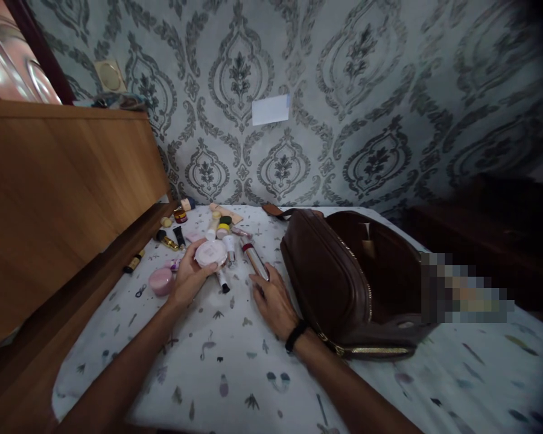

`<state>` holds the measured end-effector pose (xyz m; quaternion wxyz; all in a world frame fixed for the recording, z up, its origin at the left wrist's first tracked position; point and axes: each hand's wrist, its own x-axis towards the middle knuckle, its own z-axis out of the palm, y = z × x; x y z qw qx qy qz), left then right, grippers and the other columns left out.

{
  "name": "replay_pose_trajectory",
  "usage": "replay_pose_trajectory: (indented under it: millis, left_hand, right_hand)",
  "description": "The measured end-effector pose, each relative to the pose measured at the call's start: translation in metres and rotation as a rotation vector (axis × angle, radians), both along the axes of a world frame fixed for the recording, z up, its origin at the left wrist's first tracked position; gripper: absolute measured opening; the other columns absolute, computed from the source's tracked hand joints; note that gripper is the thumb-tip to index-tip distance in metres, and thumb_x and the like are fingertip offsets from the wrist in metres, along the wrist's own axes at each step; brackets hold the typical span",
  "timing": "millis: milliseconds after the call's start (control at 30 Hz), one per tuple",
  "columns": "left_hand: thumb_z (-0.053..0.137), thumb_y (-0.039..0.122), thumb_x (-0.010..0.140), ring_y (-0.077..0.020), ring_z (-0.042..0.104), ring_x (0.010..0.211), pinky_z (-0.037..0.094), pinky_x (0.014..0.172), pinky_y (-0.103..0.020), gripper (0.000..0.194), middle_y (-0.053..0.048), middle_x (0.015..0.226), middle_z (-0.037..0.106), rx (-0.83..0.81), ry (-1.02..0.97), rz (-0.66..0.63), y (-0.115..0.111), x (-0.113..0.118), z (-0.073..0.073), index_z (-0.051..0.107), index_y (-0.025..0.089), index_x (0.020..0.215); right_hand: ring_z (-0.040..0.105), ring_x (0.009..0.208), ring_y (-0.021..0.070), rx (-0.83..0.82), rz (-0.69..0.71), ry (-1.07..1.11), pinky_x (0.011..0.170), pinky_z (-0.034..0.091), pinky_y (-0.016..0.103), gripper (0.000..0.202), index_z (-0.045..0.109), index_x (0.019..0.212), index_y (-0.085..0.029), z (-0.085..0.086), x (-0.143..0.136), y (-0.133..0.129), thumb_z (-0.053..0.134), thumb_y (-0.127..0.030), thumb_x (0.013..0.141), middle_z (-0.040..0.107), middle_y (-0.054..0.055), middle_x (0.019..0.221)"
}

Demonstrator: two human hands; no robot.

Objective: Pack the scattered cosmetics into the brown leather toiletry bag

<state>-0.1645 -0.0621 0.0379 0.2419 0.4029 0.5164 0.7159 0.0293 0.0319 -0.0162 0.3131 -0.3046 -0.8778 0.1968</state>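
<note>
My left hand [189, 282] is closed around the edge of a round, pale pink compact [210, 253], thumb over its near rim. A slim silver tube with a dark red band [255, 263] sits at the fingertips of my right hand [276, 304], which grips its near end. That wrist wears a black band [295, 335]. Just right of this hand stands a brown leather bag [314, 265], unzipped and gaping. Beneath and beside the compact lie a brush-like item with a black end [224, 281] and a small white and silver bottle [230, 250]. A pink round jar [161, 281] is left of my left hand.
More cosmetics lie toward the wall, among them an amber jar [180, 215] and a yellow-banded jar [223, 230]. A black and gold bottle [134, 261] lies by the wooden furniture [72, 199] on the left. A patterned white sheet [226, 367] covers the surface.
</note>
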Motion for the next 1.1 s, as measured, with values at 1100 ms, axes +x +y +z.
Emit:
replay_pose_trajectory:
  millis: [1100]
  left_hand:
    - [0.081, 0.033, 0.069, -0.0315, 0.051, 0.128, 0.038, 0.111, -0.047, 0.073, -0.014, 0.135, 0.054, -0.149, 0.53, -0.126, -0.007, 0.037, 0.005, 0.049, 0.018, 0.133]
  right_hand:
    - [0.057, 0.115, 0.0247, -0.098, 0.153, 0.474, 0.103, 0.043, 0.043, 0.029, 0.063, 0.111, -0.016, 0.031, 0.005, -0.015, 0.046, -0.034, 0.096, 0.067, 0.014, 0.115]
